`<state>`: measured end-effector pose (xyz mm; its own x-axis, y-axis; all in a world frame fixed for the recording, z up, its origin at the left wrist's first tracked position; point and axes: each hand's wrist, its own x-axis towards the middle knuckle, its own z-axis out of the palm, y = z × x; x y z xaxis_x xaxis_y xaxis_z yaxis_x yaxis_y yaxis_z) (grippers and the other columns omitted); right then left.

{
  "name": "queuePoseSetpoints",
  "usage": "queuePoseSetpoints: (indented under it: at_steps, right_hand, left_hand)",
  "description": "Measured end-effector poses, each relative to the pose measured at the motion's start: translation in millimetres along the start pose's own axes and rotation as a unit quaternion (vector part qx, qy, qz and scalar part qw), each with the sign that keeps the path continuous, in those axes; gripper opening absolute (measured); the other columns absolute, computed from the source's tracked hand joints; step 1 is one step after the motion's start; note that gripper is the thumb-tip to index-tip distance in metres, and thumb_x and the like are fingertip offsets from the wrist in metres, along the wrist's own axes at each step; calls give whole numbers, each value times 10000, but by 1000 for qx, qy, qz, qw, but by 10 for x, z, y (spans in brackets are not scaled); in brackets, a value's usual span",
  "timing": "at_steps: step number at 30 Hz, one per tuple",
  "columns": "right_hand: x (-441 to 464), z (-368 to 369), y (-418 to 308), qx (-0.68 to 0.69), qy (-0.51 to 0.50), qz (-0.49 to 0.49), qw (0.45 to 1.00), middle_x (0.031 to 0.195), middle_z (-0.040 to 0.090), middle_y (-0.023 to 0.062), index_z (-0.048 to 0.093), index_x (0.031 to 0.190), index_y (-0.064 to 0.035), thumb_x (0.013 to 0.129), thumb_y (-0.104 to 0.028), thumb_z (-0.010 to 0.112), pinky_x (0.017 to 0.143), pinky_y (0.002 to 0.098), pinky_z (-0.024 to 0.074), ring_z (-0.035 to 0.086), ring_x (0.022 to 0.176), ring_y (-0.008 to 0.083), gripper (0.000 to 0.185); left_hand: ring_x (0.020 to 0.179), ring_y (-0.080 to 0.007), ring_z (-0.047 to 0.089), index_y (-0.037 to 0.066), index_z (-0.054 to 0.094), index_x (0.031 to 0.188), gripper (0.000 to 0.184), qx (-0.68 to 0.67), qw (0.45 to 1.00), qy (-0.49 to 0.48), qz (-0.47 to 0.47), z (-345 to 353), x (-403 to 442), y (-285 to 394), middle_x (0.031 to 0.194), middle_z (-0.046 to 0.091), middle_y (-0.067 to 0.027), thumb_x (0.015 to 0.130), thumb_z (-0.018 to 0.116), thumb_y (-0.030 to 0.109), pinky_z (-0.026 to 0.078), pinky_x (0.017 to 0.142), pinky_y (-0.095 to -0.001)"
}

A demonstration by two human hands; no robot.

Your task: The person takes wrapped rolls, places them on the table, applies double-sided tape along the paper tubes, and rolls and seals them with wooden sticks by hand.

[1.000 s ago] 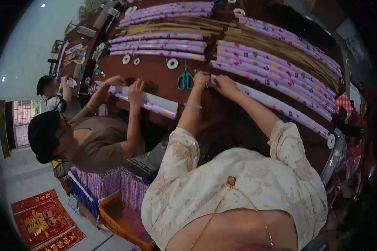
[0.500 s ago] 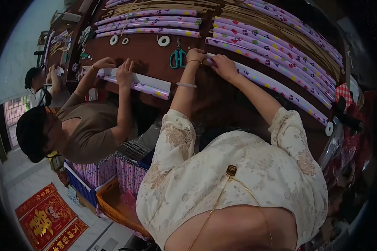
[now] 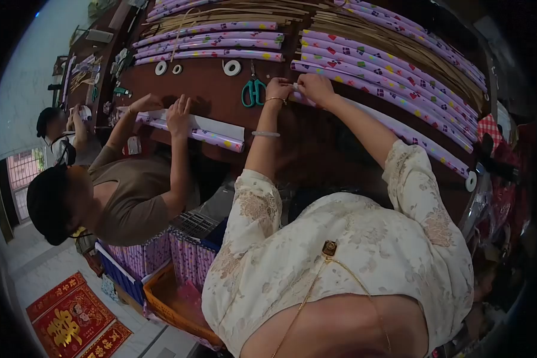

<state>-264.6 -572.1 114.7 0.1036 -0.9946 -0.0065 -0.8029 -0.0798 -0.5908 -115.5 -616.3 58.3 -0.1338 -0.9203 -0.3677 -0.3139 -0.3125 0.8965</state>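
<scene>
A long purple patterned wrapping paper roll (image 3: 420, 138) with a white underside lies slantwise on the table in front of me. At its left end my left hand (image 3: 278, 89) is closed, with the fingertips pinching the paper edge. My right hand (image 3: 316, 88) grips the same end just beside it, fingers bent over the paper. What lies under the fingers is partly hidden. Teal-handled scissors (image 3: 253, 93) rest just left of my left hand. Behind my right hand, several similar patterned rolls (image 3: 388, 73) lie side by side.
White tape rolls (image 3: 231, 68) lie at the back left, another tape roll (image 3: 471, 181) at the right end. Brown strips (image 3: 411, 62) lie between the rolls. On my left a co-worker (image 3: 134, 200) handles another patterned roll (image 3: 215, 138). Crates (image 3: 161, 292) stand below.
My right hand has shifted slightly away from me, toward the roll's left end. My left hand stays at that end. The whole view has tilted a little.
</scene>
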Motion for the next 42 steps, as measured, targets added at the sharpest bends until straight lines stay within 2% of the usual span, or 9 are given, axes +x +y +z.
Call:
queuePoseSetpoints:
  at_steps: [4, 7, 10, 20, 26, 28, 35, 37, 42]
  right_hand:
    - [64, 144, 6, -39, 23, -15, 999, 715, 603, 98, 592, 722, -97, 716, -257, 572, 609, 390, 476, 593, 692, 284, 161]
    - [108, 184, 9, -57, -13, 2, 998, 764, 609, 123, 589, 778, -83, 740, -290, 580, 633, 412, 474, 601, 737, 296, 211]
    - [85, 195, -38, -54, 30, 25, 998, 690, 602, 115, 590, 703, -101, 702, -274, 581, 592, 410, 480, 599, 669, 292, 173]
    - [99, 269, -19, -56, 36, 72, 995, 705, 611, 105, 596, 695, -112, 703, -280, 581, 613, 402, 483, 606, 683, 284, 169]
    - [82, 211, -14, 14, 16, 92, 996, 725, 621, 98, 607, 702, -118, 693, -288, 592, 636, 398, 481, 606, 707, 282, 170]
    - [89, 263, 1, -19, 35, 82, 996, 732, 622, 100, 613, 715, -121, 691, -286, 590, 635, 399, 479, 605, 712, 282, 168]
    - [66, 234, -24, 8, 25, 103, 994, 731, 623, 93, 615, 716, -124, 686, -291, 591, 633, 392, 482, 606, 708, 281, 171]
    - [53, 186, -36, 4, 17, 97, 995, 730, 624, 89, 614, 707, -124, 686, -289, 591, 639, 389, 483, 607, 713, 277, 167]
    - [72, 202, -48, -3, 23, 103, 994, 724, 623, 89, 615, 700, -128, 687, -291, 592, 630, 390, 483, 607, 706, 273, 165]
  left_hand:
    - [770, -175, 596, -68, 505, 960, 304, 56, 998, 1, -27, 24, -116, 160, 851, 617, -128, 686, 623, -6, 483, 677, -262]
    - [688, -164, 613, -45, 519, 890, 308, 29, 1000, 12, -2, 18, -123, 142, 778, 632, -122, 628, 658, 36, 494, 589, -260]
    - [701, -161, 614, -43, 523, 895, 312, 32, 999, 15, 13, 12, -88, 60, 782, 636, -117, 626, 659, 40, 488, 606, -256]
    - [714, -164, 617, -49, 546, 868, 272, 68, 997, 17, 20, 6, 37, -89, 786, 640, -111, 644, 647, 68, 482, 625, -255]
    - [706, -161, 616, -55, 544, 880, 281, -8, 1000, -6, -7, -1, 43, -66, 786, 634, -125, 638, 648, 43, 489, 615, -252]
    - [704, -166, 615, -58, 544, 878, 286, -3, 1000, -10, 1, -3, 24, -37, 786, 632, -127, 630, 654, 31, 491, 611, -251]
    - [704, -171, 614, -64, 531, 877, 323, 64, 998, 0, 8, -13, 16, -19, 776, 629, -126, 608, 678, 38, 491, 611, -251]
    - [779, -184, 587, -86, 508, 959, 269, 34, 999, -25, -32, 2, -79, 138, 863, 605, -132, 712, 592, -18, 482, 674, -265]
    - [767, -180, 584, -79, 508, 947, 253, 57, 998, -20, -18, -4, -6, 39, 857, 602, -127, 715, 589, -22, 481, 678, -263]
